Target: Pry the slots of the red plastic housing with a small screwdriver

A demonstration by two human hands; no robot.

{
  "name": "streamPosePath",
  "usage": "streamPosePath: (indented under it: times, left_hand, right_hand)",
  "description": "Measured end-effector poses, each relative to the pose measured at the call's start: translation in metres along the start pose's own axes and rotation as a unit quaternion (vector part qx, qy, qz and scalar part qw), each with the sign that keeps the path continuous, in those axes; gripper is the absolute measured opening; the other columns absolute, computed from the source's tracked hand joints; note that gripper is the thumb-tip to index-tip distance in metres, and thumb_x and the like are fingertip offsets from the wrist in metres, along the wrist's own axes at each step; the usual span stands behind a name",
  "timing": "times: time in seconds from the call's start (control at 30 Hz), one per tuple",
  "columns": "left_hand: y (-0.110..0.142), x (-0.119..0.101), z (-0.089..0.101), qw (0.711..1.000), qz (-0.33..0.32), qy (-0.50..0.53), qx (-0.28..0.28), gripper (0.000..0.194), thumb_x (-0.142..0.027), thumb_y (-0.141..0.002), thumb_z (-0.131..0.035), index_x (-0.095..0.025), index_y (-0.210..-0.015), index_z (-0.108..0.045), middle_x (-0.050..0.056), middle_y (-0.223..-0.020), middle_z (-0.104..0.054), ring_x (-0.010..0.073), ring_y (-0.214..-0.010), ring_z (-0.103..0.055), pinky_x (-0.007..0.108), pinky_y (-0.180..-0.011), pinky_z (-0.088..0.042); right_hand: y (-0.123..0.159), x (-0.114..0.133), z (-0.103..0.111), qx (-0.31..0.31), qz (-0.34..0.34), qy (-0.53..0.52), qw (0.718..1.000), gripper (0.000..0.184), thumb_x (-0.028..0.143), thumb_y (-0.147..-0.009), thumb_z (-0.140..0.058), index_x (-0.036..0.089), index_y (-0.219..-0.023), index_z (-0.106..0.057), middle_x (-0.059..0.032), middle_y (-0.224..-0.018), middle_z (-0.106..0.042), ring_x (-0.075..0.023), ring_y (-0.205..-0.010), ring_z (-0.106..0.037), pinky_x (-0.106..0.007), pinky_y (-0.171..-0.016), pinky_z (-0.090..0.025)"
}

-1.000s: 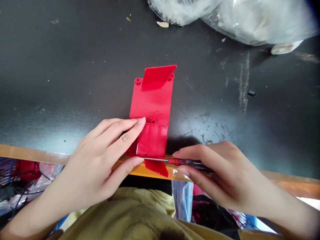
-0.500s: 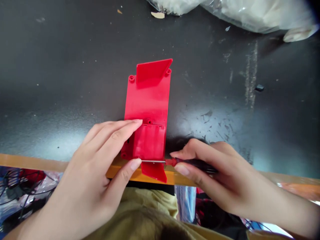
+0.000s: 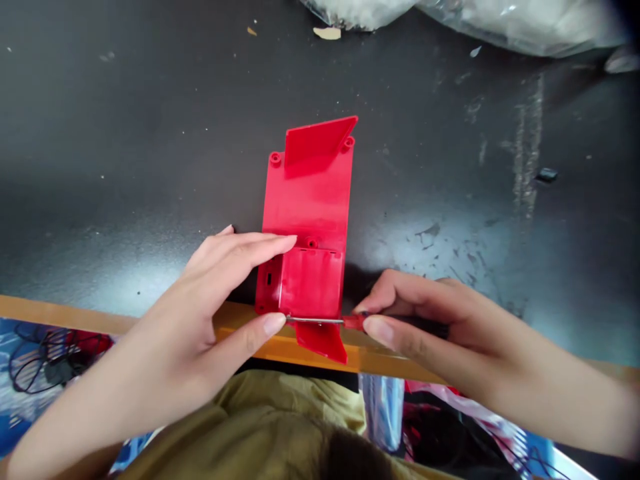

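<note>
Head view: our right grip (image 3: 457, 340) is holding the screwdriver (image 3: 353, 323); our left grip (image 3: 195, 320) is resting wide on the red case (image 3: 310, 207) at the surface's (image 3: 125, 167) near edge. Ideally, we are bracing firmly, keeping the screwdriver level.

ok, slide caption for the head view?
Left hand on a red plastic part, right hand holding a screwdriver across its near end.

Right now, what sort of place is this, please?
Probably a workshop or small assembly bench: the scuffed black tabletop bears bulky clear plastic bags, and at its edge the right hand holds a screwdriver across a red plastic housing.
</note>
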State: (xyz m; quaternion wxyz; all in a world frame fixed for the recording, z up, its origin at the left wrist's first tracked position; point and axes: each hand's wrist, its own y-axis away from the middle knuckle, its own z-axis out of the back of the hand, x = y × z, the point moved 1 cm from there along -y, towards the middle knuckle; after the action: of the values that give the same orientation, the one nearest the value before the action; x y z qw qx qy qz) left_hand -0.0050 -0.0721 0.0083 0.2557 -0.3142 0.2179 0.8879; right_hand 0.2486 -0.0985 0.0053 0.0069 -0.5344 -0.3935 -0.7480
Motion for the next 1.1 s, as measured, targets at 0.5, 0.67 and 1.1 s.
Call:
streamPosePath:
  times: [0.5, 0.67, 1.1]
  left_hand:
    - [0.007, 0.006, -0.01, 0.995, -0.062, -0.073, -0.039, 0.06, -0.037, -0.093, -0.056, -0.028, -0.148, -0.034, 0.003, -0.144, -0.049, 0.025, -0.135, -0.044, 0.042, -0.121, -0.029]
    - [0.016, 0.007, -0.015, 0.993, -0.049, -0.093, -0.057, 0.063, -0.038, -0.094, -0.056, -0.025, -0.15, -0.031, 0.005, -0.143, -0.048, 0.0266, -0.133, -0.043, 0.044, -0.119, -0.03]
    - [0.009, 0.002, -0.013, 0.996, -0.006, -0.002, -0.088, 0.041, -0.035, -0.091, -0.061, -0.033, -0.13, -0.048, 0.001, -0.125, -0.058, 0.0243, -0.119, -0.051, 0.039, -0.101, -0.044]
  right_hand:
    - [0.005, -0.001, -0.009, -0.066, 0.218, 0.181, 0.957, 0.014, 0.022, -0.096, -0.055, 0.023, -0.108, -0.062, 0.001, -0.088, -0.069, -0.0084, -0.071, -0.064, -0.019, -0.062, -0.048]
    - [0.001, -0.003, -0.011, -0.101, 0.256, 0.209, 0.939, 0.009, 0.023, -0.093, -0.062, 0.021, -0.101, -0.063, 0.0011, -0.084, -0.069, -0.0077, -0.068, -0.063, -0.019, -0.061, -0.046]
    - [-0.005, 0.0, -0.014, -0.107, 0.263, 0.181, 0.942, 0.005, 0.02, -0.092, -0.062, 0.016, -0.089, -0.064, 0.0002, -0.072, -0.067, -0.0065, -0.057, -0.056, -0.019, -0.05, -0.041]
